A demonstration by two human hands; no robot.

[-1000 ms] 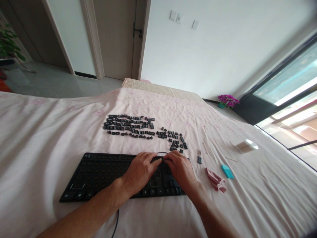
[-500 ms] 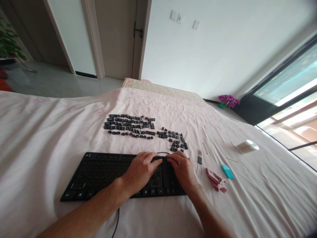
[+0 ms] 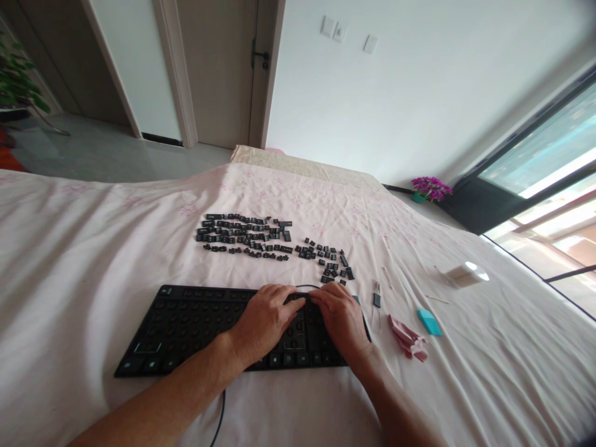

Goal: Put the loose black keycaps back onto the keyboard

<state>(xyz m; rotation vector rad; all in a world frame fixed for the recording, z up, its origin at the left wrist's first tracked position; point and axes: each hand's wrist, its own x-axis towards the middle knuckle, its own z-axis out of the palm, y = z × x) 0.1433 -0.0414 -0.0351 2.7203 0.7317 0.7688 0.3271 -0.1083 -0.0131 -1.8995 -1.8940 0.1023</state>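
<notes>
Two hands meet on our black keyboard (image 3: 195, 326), lying crosswise on the bed (image 3: 69, 248): left hand (image 3: 264, 323) and right hand (image 3: 342, 320), fingertips pressed together near its far-right edge; any pinch is hidden.

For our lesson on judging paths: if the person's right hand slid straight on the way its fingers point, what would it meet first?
The right hand points up-left at the left hand, fingertips nearly touching above the black keyboard; it would likely meet those fingers first.
</notes>
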